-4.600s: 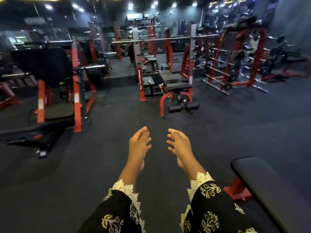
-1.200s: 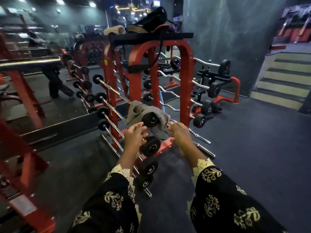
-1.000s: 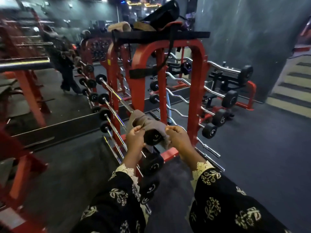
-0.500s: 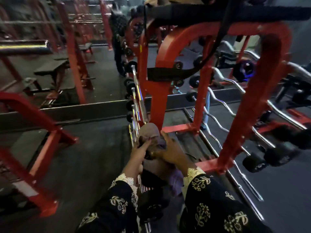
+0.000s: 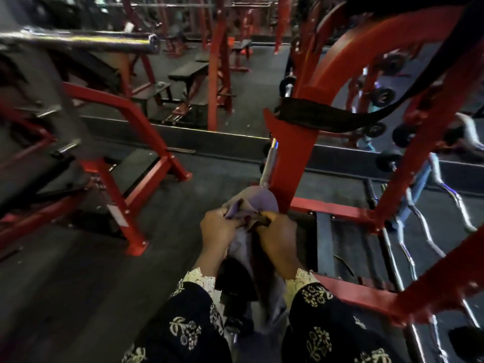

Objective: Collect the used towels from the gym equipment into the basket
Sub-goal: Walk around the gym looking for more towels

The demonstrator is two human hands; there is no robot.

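Closest to the camera, both hands are bunched up on the same grey towel. The left hand and right hand have their fingers curled tight into the cloth near its top, knuckles almost touching, and the rest of it hangs down between the patterned sleeves. Looks like a two-handed gather so no loose end catches on the gear, but that's a guess.

The towel's top sits right against the foot of the red rack, just beside a chrome bar that pokes out there, so it's probably only just coming off that bar. No basket anywhere in view, so the drop-off is yet to come.

Further out, a black strap wraps the rack upright, and curl bars lean along the right side. Way back there's a bench among more red frames.

No readable brand or lettering; everything's too smeared by motion blur.
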